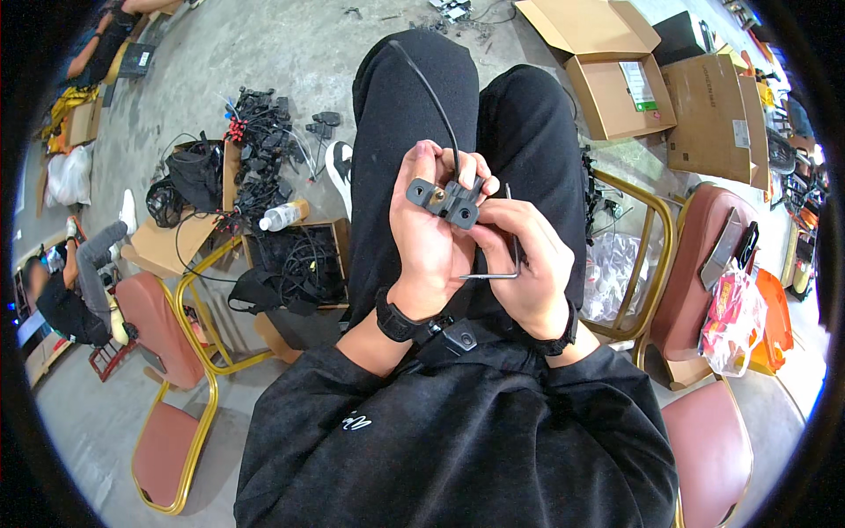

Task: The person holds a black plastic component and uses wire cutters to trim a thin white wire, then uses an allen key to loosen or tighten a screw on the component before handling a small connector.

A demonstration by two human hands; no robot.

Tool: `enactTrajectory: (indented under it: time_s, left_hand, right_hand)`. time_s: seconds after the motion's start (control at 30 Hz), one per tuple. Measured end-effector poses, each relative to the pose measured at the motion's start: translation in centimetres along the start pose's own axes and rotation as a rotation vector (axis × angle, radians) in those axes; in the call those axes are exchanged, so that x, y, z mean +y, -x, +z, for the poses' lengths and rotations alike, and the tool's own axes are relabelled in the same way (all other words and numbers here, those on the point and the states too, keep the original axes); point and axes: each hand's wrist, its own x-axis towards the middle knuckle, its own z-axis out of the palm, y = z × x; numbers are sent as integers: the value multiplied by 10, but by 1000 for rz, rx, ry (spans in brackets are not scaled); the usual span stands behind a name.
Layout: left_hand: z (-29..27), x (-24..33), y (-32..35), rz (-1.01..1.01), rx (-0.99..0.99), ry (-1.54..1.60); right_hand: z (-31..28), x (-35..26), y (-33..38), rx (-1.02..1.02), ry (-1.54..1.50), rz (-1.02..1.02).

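Over my lap, my left hand [421, 251] is closed on a small black plastic clamp [461, 209] with round holes and a brass-coloured fastener. A black cable [426, 81] rises from the clamp and curves over my left knee. Between the fingers of my right hand [541, 268] is a bent metal hex key [489, 276], its short end pointing toward my left hand. My right fingertips touch the lower right edge of the clamp. Whether the key sits in a screw is not shown. Both wrists wear black bands, and a small black camera-like device [459, 337] lies at my waist.
Left of my legs lie a heap of black parts [260, 150], a bottle [283, 216] and a box of cables [341, 255]. Pinkish-brown chairs [158, 326] flank me; the right one [682, 264] bears bags. Open cardboard boxes [607, 106] stand ahead right. Other people sit far left.
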Motion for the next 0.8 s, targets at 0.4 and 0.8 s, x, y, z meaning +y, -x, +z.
enactTrajectory:
  time_s: [0.4,0.8]
  left_hand:
    - [4,2,4,-16,87,-16]
    - [-1,1,5,-84,98,45]
  right_hand:
    - [-1,0,-1,1,44,-129]
    - [2,-2,1,24,55,-119]
